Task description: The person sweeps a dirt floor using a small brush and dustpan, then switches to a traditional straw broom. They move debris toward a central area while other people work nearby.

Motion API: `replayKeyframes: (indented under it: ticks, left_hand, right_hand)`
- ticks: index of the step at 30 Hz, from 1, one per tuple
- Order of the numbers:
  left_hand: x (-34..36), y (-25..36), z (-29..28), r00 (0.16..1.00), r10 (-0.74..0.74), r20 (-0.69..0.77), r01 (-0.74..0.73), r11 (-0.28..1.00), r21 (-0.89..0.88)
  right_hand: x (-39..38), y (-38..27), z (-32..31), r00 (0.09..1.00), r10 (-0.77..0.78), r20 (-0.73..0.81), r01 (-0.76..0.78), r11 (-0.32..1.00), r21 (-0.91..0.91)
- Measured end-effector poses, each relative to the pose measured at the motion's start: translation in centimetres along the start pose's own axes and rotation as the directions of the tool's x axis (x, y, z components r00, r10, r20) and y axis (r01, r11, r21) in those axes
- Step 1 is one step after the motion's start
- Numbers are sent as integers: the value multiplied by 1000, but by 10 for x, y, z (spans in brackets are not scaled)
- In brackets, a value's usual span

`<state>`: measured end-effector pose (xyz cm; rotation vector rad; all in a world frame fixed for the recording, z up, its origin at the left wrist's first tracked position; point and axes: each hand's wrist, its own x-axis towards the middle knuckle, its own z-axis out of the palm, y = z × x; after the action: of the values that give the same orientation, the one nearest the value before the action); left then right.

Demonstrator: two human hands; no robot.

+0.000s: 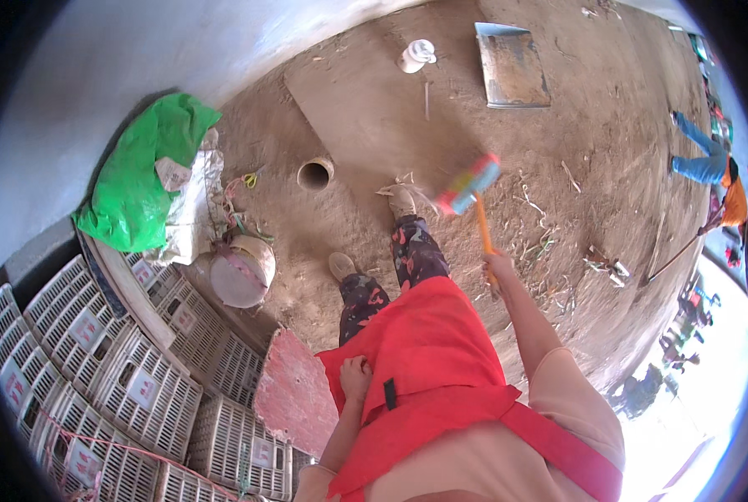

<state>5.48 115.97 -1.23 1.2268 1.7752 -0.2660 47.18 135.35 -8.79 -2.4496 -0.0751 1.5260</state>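
Observation:
My right hand (pixel 497 267) grips the orange handle (pixel 482 219) of a broom, whose multicoloured head (pixel 467 184) is blurred above the dirt floor beside my right shoe. My left hand (pixel 355 376) is curled at waist height against my red apron (pixel 416 335); anything inside its fingers is hidden. Pale scraps (pixel 541 217) lie strewn to the right of the broom. A round pipe or opening (pixel 315 161) is left of my feet. Farther forward are a metal dustpan (pixel 512 67) and a white container (pixel 416 56).
Stacked plastic crates (pixel 114 351) fill the lower left, beside a pink board (pixel 294 389). A bucket (pixel 240 272), yellow scissors (pixel 251 180) and a green sack (pixel 139 192) lie along the left wall. At right, another person (pixel 730 201) in orange holds a long-handled tool.

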Motion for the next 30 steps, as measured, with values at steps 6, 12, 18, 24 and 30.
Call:
replayKeyframes:
  ticks: [6, 12, 18, 24, 30]
  left_hand:
    - [26, 8, -20, 997, 29, 77, -33, 998, 53]
    - [69, 93, -51, 997, 73, 18, -74, 992, 98]
    - [127, 201, -63, 982, 188, 15, -188, 982, -14]
    - [194, 265, -90, 926, 376, -46, -375, 927, 25]
    - [249, 313, -118, 912, 405, -69, -407, 913, -22]
  right_hand:
    - [-7, 48, -80, 998, 43, -52, -36, 992, 122]
    - [-44, -33, -24, 958, -73, 277, -21, 947, 320]
    - [15, -92, 51, 820, -141, 555, 94, 989, 113]
    - [29, -37, -40, 975, 39, 221, -42, 999, 9]
    - [29, -1, -116, 958, 218, -186, -166, 951, 260]
